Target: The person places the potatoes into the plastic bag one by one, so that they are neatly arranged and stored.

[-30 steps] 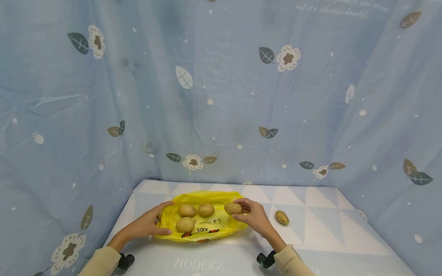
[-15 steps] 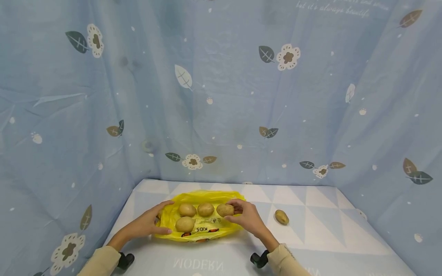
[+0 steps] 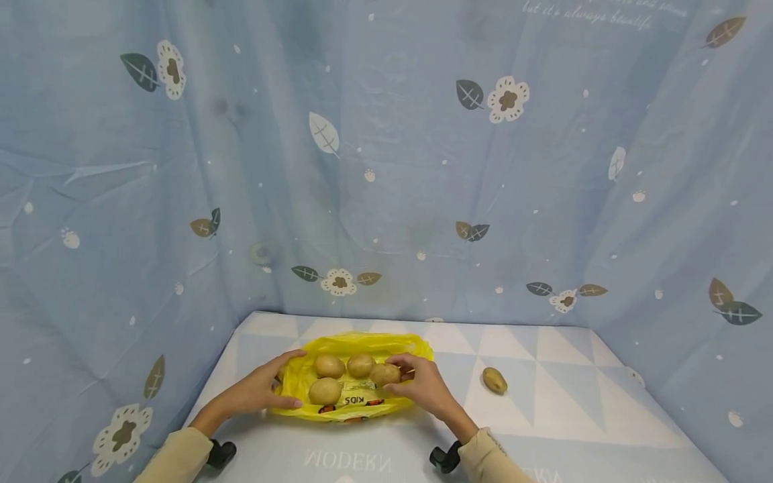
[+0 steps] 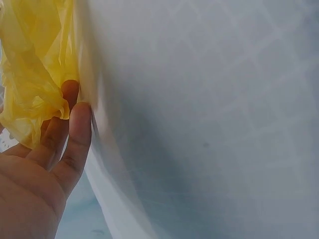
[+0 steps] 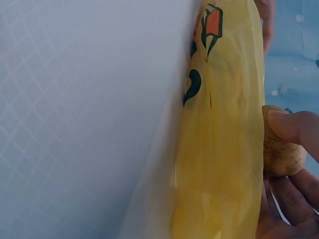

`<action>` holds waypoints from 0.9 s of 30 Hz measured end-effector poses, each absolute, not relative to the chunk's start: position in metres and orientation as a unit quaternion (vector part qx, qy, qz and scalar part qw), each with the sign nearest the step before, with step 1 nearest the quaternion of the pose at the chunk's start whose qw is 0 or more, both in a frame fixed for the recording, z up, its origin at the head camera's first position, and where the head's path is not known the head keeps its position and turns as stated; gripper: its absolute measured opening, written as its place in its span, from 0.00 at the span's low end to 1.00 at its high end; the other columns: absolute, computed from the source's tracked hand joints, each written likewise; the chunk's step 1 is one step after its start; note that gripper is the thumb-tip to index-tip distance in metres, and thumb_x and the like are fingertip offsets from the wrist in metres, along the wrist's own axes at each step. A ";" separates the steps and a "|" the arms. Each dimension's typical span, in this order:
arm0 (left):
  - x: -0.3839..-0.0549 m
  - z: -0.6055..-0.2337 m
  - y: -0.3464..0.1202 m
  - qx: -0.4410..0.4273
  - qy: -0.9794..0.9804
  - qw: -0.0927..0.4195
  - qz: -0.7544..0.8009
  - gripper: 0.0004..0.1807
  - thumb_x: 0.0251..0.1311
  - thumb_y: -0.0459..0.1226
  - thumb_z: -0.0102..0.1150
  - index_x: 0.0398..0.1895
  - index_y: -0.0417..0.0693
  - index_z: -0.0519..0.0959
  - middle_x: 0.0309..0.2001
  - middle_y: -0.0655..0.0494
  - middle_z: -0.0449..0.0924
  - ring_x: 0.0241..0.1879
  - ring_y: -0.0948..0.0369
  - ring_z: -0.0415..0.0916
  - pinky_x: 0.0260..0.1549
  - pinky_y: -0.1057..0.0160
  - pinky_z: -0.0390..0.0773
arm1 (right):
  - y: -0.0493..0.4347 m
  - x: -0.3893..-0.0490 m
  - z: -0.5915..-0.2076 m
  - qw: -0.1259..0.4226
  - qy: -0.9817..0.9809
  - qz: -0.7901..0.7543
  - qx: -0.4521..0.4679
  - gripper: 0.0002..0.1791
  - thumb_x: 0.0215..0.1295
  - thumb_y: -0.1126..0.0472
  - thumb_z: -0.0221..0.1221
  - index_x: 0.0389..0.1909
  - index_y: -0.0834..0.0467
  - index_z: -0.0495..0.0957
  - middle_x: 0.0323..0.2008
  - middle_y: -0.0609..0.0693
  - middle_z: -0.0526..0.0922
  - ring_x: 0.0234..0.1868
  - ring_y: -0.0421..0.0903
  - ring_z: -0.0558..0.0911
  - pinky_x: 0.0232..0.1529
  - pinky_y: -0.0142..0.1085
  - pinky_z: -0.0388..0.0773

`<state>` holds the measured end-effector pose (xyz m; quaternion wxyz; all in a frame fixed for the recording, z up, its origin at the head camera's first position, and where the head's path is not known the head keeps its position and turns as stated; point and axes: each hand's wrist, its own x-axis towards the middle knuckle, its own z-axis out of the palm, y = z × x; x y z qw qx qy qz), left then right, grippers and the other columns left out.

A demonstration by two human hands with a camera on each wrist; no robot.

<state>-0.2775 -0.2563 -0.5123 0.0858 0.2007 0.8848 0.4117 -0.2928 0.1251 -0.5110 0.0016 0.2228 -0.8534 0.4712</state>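
Note:
A yellow plastic bag (image 3: 395, 403) lies spread with its mouth open upward on the table. Inside it, three potatoes (image 3: 325, 391) rest at the left and middle. My left hand (image 3: 262, 387) holds the bag's left end, thumb at the near side and fingers at the far side; the left wrist view shows its fingers against the crumpled plastic (image 4: 37, 64). With thumb and fingers, my right hand (image 3: 425, 387) grips another potato (image 3: 384, 374) over the right part of the bag. From the right wrist, this potato (image 5: 280, 152) shows just beyond the bag's wall.
One more potato (image 3: 494, 380) lies on the table to the right of my right hand. The table (image 3: 580, 416) has a cloth with pale triangles and printed letters. A blue patterned curtain (image 3: 386, 168) hangs behind it and along its sides.
My right hand has moved left and slightly lower with its potato, from the bag's right edge to beside the other potatoes. The left hand has stayed in place on the bag.

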 end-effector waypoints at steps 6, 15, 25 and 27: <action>-0.280 -0.511 -0.257 0.203 0.885 0.086 0.410 0.53 0.55 0.49 0.78 0.80 0.49 0.58 0.78 0.39 0.56 0.72 0.39 0.60 0.62 0.35 0.68 | 0.119 -0.293 -0.513 0.002 -0.849 0.470 0.239 0.24 0.55 0.54 0.78 0.53 0.51 0.85 0.44 0.44 0.86 0.39 0.40 0.84 0.41 0.34 0.83; -0.276 -0.512 -0.257 0.194 0.891 0.088 0.401 0.53 0.55 0.50 0.78 0.80 0.49 0.58 0.77 0.38 0.57 0.70 0.40 0.62 0.59 0.38 0.72 | 0.105 -0.293 -0.519 -0.019 -0.851 0.465 0.243 0.23 0.54 0.54 0.78 0.52 0.49 0.85 0.43 0.43 0.86 0.39 0.39 0.84 0.40 0.33 0.82; -0.279 -0.513 -0.257 0.198 0.887 0.088 0.407 0.52 0.56 0.50 0.77 0.80 0.52 0.58 0.78 0.40 0.56 0.73 0.38 0.58 0.62 0.34 0.68 | 0.092 -0.295 -0.525 -0.027 -0.849 0.465 0.250 0.23 0.54 0.58 0.78 0.52 0.53 0.85 0.44 0.44 0.86 0.39 0.39 0.83 0.40 0.32 0.82; -0.279 -0.514 -0.257 0.195 0.888 0.089 0.407 0.52 0.56 0.50 0.77 0.80 0.52 0.58 0.78 0.40 0.56 0.73 0.38 0.59 0.62 0.35 0.68 | 0.089 -0.294 -0.526 -0.031 -0.848 0.467 0.248 0.23 0.54 0.59 0.78 0.52 0.53 0.85 0.43 0.43 0.86 0.38 0.38 0.82 0.40 0.32 0.81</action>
